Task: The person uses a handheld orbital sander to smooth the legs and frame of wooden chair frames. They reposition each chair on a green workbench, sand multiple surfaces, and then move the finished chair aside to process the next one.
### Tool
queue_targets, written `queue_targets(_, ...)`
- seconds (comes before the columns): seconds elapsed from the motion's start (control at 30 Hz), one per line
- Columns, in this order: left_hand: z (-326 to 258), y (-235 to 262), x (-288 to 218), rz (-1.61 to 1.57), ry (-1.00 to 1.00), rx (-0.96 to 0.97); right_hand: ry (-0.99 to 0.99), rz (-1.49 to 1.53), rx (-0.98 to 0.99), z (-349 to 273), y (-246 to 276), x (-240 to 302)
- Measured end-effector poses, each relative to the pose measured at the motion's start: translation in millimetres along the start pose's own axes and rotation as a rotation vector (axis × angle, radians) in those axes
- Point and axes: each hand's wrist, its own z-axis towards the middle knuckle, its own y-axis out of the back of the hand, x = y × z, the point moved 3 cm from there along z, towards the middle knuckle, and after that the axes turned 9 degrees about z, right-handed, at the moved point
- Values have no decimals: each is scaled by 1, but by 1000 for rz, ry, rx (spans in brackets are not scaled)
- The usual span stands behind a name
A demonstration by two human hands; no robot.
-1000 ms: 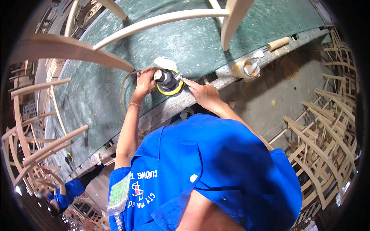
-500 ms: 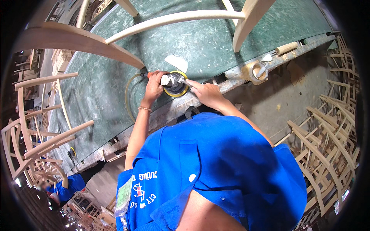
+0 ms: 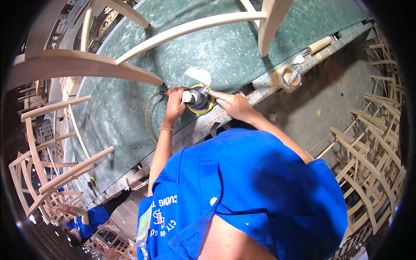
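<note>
A black orbital sander (image 3: 199,102) with a yellow-rimmed pad rests at the near edge of the green-covered bench (image 3: 212,47). My left hand (image 3: 175,104) is wrapped round the sander's body, beside its red hose fitting. From the other side, my right hand (image 3: 236,107) stretches its dusty fingers to the sander's top edge; the fingertips touch it or come very close. A white half-round piece (image 3: 198,76) lies just behind the sander. A thin yellowish hose (image 3: 147,117) curves along the bench at the left.
A wooden chair frame (image 3: 143,73) stands on the bench beyond my hands. At the right edge sit a putty-smeared cup (image 3: 290,79) and a wooden-handled tool (image 3: 319,45). More frames are at left (image 3: 69,160) and piled at right (image 3: 372,160). A co-worker in blue (image 3: 93,219) is lower left.
The whole view has shifted slightly, with the left chair frame and co-worker appearing lower and further right. Both hands remain at the sander, the right fingers slightly more stretched.
</note>
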Motion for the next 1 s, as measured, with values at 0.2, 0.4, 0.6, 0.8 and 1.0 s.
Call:
queue_targets(0.2, 0, 1, 0, -6, -28, 5, -6, -83, 88, 3, -9, 14)
queue_targets(0.4, 6, 1, 6, -34, -83, 42, 53, -122, 0, 15, -14, 21)
queue_targets(0.6, 10, 1, 4, -33, -100, 39, -14, -91, 54, 11, -12, 21)
queue_targets(0.8, 10, 4, 5, 15, -111, 75, -95, -1, 19, 14, -18, 23)
queue_targets(1.0, 3, 2, -4, 69, -124, 18, -393, 813, -221, 24, -15, -54)
